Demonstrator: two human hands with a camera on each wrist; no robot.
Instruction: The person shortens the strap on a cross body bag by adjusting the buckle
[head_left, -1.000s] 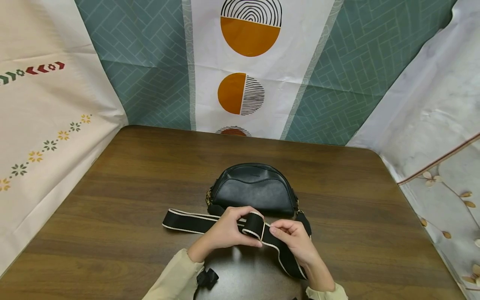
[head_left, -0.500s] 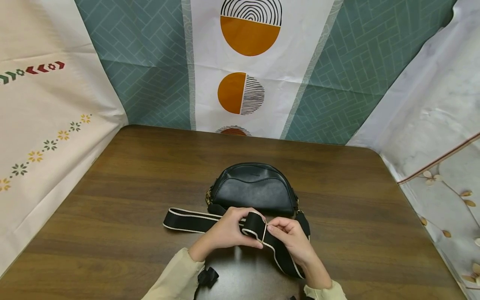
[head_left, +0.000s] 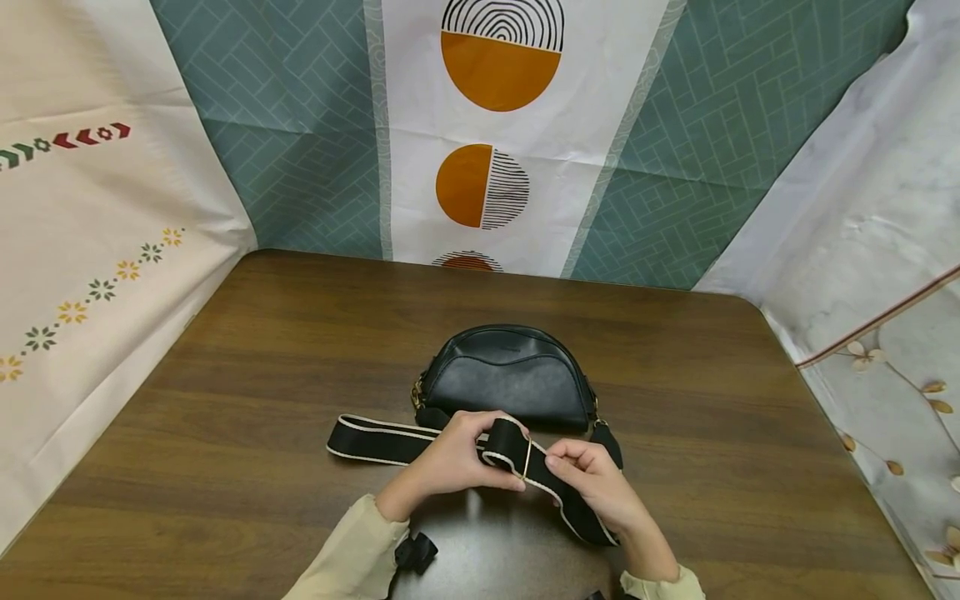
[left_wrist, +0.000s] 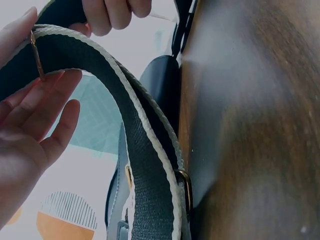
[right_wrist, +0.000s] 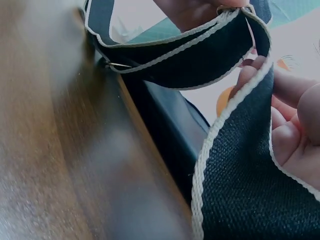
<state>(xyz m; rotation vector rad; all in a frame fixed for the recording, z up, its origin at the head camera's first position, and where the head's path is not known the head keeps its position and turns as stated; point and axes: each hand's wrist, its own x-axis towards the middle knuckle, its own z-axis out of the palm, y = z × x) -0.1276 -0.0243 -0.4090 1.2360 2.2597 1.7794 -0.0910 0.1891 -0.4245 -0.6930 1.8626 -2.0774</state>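
Your left grip holds the pale-edged black strap beside its gold slider; your right grip pinches it just beyond. Its long axis runs left to right, slanting toward you past the slider; its folded bend rests on the tabletop left of both grips, the black bag behind.
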